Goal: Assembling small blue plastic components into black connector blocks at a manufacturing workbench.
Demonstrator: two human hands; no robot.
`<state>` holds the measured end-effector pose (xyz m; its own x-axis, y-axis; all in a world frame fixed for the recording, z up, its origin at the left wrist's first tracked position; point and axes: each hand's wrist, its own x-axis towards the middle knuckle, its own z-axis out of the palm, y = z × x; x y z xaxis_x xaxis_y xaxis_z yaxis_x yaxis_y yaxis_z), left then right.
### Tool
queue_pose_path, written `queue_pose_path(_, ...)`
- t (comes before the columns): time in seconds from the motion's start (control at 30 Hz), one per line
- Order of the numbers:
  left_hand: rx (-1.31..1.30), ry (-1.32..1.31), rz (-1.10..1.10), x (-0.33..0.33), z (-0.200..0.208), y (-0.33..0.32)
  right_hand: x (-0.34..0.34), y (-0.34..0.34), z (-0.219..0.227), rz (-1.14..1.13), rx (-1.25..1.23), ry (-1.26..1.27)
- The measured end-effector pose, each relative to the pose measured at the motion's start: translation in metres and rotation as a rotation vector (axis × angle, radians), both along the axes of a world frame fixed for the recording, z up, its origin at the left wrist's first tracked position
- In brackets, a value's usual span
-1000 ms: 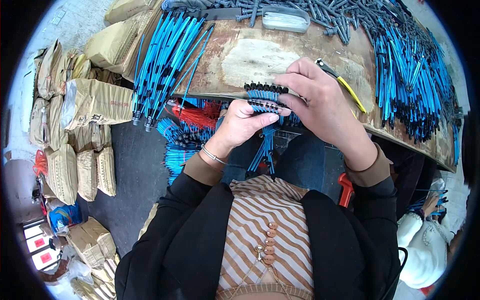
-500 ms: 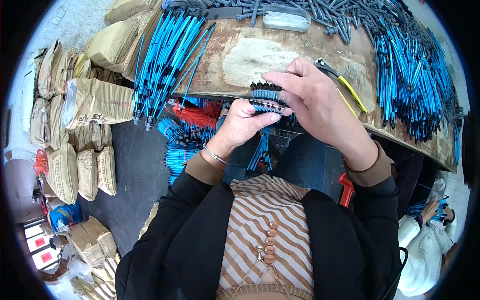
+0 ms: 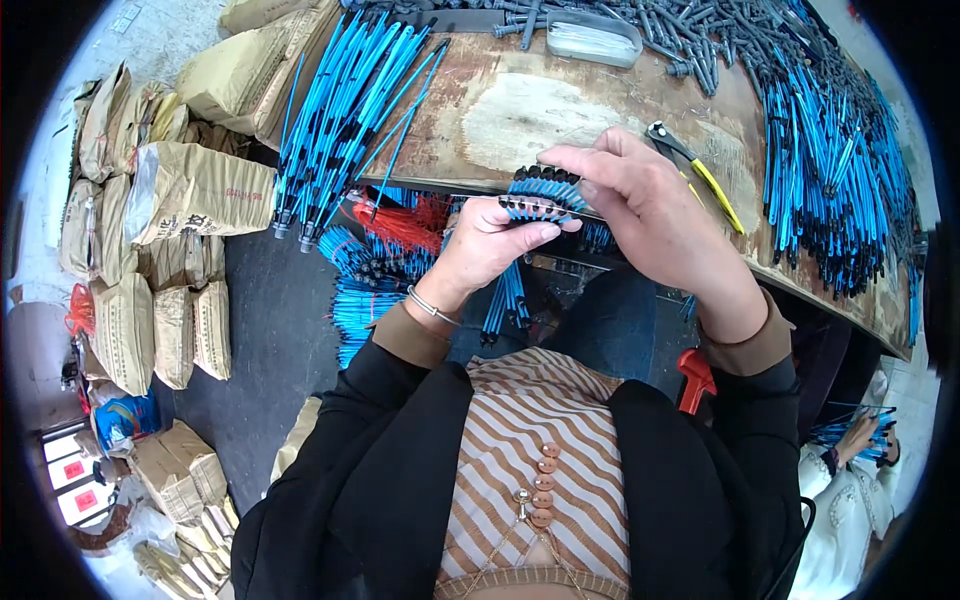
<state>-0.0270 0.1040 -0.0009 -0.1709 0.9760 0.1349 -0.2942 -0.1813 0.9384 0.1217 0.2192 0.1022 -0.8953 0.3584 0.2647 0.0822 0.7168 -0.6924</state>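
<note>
My left hand (image 3: 490, 248) grips a bundle of blue cables with black end plugs (image 3: 540, 192), held just in front of the worn wooden bench (image 3: 520, 110). The lower ends of the bundle hang down past my wrist. My right hand (image 3: 650, 205) rests over the right side of the same bundle, its fingers pinching the black plugs at the top. A thin bracelet sits on my left wrist.
A loose pile of blue cables (image 3: 340, 120) lies on the bench's left, a larger heap (image 3: 830, 170) on its right. Yellow-handled pliers (image 3: 695, 170) and a clear plastic tray (image 3: 595, 38) lie on the bench. Tan sacks (image 3: 190, 190) stack at left. Another person's hand (image 3: 860, 435) is at lower right.
Both hands have lifted the bundle slightly up and toward the bench edge. The right fingers have shifted along the black plugs.
</note>
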Motion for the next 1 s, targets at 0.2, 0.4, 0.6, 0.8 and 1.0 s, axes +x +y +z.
queue_pose_path(0.2, -0.031, 0.004, 0.016, -0.003, 0.005, -0.003, 0.0, 0.0, 0.005, 0.013, 0.012, -0.05)
queue_pose_path(0.4, 0.025, -0.004, -0.011, -0.006, 0.002, -0.003, 0.0, 0.005, 0.005, 0.071, -0.075, -0.056)
queue_pose_path(0.6, 0.061, 0.012, -0.027, -0.006, 0.001, -0.005, 0.0, 0.009, 0.009, 0.14, -0.107, -0.085)
queue_pose_path(0.8, 0.074, -0.078, -0.018, -0.007, -0.002, -0.007, -0.008, 0.009, 0.0, 0.182, -0.24, 0.018)
queue_pose_path(1.0, 0.045, -0.037, -0.009, -0.008, -0.004, -0.006, -0.014, 0.009, -0.005, 0.196, -0.276, 0.05)
